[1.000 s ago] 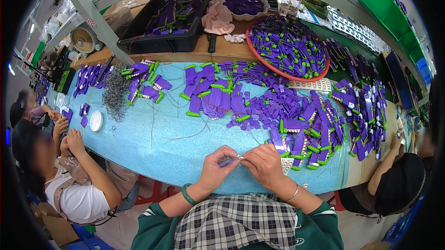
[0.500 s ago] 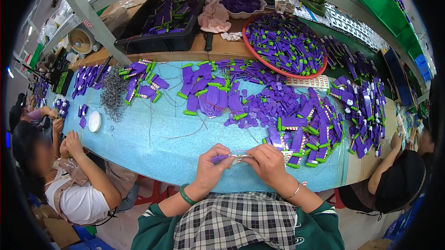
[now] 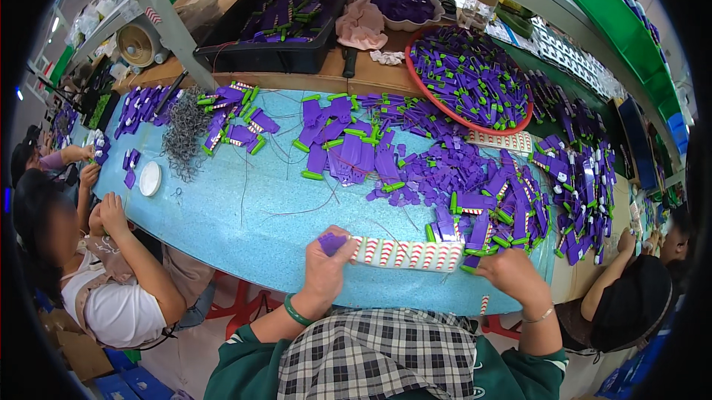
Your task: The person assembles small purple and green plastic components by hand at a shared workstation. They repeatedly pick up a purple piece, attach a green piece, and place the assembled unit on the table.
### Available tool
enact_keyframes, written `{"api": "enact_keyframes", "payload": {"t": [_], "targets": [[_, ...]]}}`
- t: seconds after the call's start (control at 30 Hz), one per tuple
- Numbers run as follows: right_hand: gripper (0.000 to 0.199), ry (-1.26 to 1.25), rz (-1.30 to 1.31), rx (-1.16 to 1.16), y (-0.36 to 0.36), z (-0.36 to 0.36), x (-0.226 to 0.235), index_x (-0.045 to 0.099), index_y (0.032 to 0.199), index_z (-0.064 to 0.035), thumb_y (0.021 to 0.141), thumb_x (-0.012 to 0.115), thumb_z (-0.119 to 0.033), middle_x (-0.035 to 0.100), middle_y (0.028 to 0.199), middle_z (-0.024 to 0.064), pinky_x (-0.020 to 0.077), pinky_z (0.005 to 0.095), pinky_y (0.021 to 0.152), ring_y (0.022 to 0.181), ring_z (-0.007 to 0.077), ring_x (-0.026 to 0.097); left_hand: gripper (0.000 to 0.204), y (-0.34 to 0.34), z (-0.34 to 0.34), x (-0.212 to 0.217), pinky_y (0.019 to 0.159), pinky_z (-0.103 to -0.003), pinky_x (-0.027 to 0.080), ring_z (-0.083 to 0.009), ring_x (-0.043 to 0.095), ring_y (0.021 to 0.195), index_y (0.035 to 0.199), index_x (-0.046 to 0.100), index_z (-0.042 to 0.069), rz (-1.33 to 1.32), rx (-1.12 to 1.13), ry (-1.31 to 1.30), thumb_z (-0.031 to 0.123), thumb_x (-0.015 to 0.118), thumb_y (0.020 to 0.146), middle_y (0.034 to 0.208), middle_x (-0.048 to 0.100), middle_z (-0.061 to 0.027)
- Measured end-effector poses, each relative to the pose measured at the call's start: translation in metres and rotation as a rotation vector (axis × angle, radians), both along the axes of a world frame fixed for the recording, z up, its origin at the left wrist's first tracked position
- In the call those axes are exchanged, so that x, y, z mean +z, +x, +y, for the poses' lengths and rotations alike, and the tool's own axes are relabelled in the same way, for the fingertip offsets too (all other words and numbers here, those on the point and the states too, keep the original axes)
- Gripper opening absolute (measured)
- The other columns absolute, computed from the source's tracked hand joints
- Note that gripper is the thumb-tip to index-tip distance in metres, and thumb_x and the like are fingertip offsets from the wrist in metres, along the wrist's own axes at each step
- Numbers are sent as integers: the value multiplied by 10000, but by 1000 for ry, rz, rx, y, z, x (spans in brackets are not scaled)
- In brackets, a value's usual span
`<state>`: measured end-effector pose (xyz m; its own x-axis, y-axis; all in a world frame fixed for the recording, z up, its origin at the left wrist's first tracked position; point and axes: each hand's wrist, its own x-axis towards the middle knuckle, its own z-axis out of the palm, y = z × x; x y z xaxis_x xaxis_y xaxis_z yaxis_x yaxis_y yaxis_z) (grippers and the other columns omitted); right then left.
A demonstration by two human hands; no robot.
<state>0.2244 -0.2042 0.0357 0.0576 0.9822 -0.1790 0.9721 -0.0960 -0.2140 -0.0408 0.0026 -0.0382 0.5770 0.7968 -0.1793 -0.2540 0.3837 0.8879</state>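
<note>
My left hand (image 3: 322,274) is closed on a flat purple piece (image 3: 332,243). The same hand pinches the left end of a pale sticker sheet (image 3: 408,254) with rows of red-and-white striped stickers. The sheet stretches rightward over the table edge area to the near pile. Just past its right end is my right hand (image 3: 514,275), fingers curled together beside a green-ended purple piece (image 3: 470,269). Its fingertips are partly hidden, so what they hold, if anything, does not show. Behind the sheet lie purple pieces with green ends (image 3: 475,198) and striped stickers.
A red round basket (image 3: 475,127) heaped with purple-and-green pieces stands at the back right. A black tray (image 3: 259,59) is back left. Tangled grey wire (image 3: 183,140) and a white round lid (image 3: 150,178) lie left. Co-workers (image 3: 122,311) sit on both sides.
My hands have parted: the right moved right toward the near pile, the left slightly left. The sticker sheet now spans between them, where before both hands met over a small striped piece.
</note>
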Motion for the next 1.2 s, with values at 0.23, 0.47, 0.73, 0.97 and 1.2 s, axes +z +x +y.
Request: {"api": "enact_keyframes", "payload": {"t": [0.23, 0.47, 0.73, 0.97, 1.2], "targets": [[133, 196, 430, 250, -68, 58, 31, 632, 829, -77, 750, 681, -171, 617, 784, 66, 464, 366, 607, 735, 248, 595, 34, 6, -6, 4, 585, -231, 464, -86, 564, 663, 843, 595, 4, 34, -33, 12, 7, 627, 850, 762, 599, -32], [195, 587, 361, 53, -115, 132, -20, 633, 856, -79, 695, 729, -130, 615, 816, 32, 416, 347, 677, 820, 210, 575, 52, -6, -6, 12, 602, -238, 504, -89, 583, 681, 874, 606, -7, 79, -136, 34, 43, 598, 882, 779, 604, -36], [135, 630, 571, -40, -116, 132, -43, 646, 811, -89, 712, 733, -116, 639, 777, 29, 427, 338, 667, 803, 212, 607, 116, -10, -4, 3, 586, -273, 520, -135, 603, 720, 912, 607, -11, 41, -221, -94, 92, 554, 914, 853, 624, -77], [121, 762, 445, 111, -113, 136, -40, 625, 794, -77, 712, 714, -68, 643, 854, 56, 441, 345, 703, 841, 250, 601, 132, -7, -4, 6, 589, -274, 513, -128, 608, 716, 921, 621, -11, -2, -205, -236, 109, 564, 916, 823, 636, -61], [90, 201, 2054, 45, -109, 124, -42, 576, 824, 0, 789, 651, 35, 643, 857, 104, 475, 313, 776, 848, 175, 604, 132, -5, 2, 6, 607, -272, 500, -108, 597, 692, 996, 586, -27, 330, -8, 302, 64, 548, 908, 810, 624, -48]]}}
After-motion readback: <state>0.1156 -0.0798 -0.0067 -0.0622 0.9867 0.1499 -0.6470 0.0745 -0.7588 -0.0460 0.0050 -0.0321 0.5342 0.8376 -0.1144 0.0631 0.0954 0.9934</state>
